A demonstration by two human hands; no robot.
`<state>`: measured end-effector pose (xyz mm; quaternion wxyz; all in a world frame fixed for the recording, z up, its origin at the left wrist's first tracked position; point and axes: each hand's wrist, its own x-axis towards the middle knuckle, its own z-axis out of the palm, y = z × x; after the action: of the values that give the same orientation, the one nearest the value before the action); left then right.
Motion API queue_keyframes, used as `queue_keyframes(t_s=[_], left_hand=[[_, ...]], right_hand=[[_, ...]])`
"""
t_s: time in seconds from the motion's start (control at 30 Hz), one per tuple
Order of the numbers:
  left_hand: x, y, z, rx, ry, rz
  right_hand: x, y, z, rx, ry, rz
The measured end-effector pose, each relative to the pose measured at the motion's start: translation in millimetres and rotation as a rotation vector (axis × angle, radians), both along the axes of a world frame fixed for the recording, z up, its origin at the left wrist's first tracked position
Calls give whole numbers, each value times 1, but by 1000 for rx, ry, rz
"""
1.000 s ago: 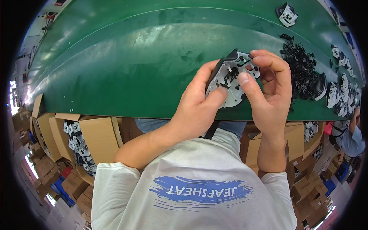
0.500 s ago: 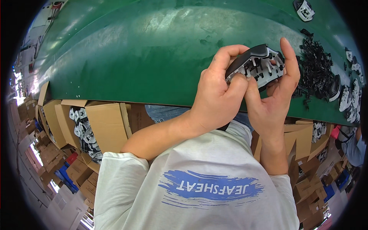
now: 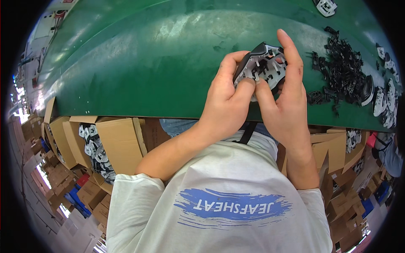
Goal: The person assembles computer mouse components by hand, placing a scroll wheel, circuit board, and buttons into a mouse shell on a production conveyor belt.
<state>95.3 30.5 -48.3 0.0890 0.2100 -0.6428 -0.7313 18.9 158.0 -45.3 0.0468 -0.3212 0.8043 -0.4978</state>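
Observation:
Both hands hold a curved plastic shell [image 3: 275, 75], black outside and pale inside, with white posts and small black pieces in its hollow. It is tilted above the table, its inner side showing. My left hand [image 3: 225, 101] grips the shell's left side, fingers behind the black outer wall and thumb at its near edge. My right hand [image 3: 287, 103] supports the right side, its index finger raised along the far right rim. Its thumb presses near the left thumb at the lower edge. The fingers beneath the shell are partly hidden.
On the green table [image 3: 147, 71], a heap of small black plastic parts [image 3: 344, 63] lies to the right. Beside it are a black shell [image 3: 368, 90] and several white shells [image 3: 379, 103]. Open cardboard boxes [image 3: 120, 141] with more shells [image 3: 96, 152] stand below the table edge.
Both hands have moved left with the shell, and more of its inside now faces me. The thumbs stay at its near edge. The view has shifted slightly too.

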Motion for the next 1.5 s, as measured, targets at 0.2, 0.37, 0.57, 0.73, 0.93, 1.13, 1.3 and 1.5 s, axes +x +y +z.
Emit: queue_keyframes(t_s=[0.2,0.37,0.57,0.73,0.93,1.13,1.3,1.5], left_hand=[[12,-29,33,570,-54,-73],[58,-104,44,349,35,261],[225,-299,41,-41,172,967],[405,-374,57,-336,-90,1404],[472,-375,37,-63,-460,1336],[538,-445,67,-598,-433,1460],[406,-504,26,-1066,-323,1293],[-1,-307,32,-856,110,504]], right_hand=[[-20,20,34,-408,-901,268],[-38,28,16,-37,-407,91],[-25,5,10,355,133,136],[-34,2,-12,375,254,261],[-37,-2,2,325,183,197],[-53,1,1,204,205,249],[-53,12,-11,193,211,168],[-52,37,-1,174,297,12]])
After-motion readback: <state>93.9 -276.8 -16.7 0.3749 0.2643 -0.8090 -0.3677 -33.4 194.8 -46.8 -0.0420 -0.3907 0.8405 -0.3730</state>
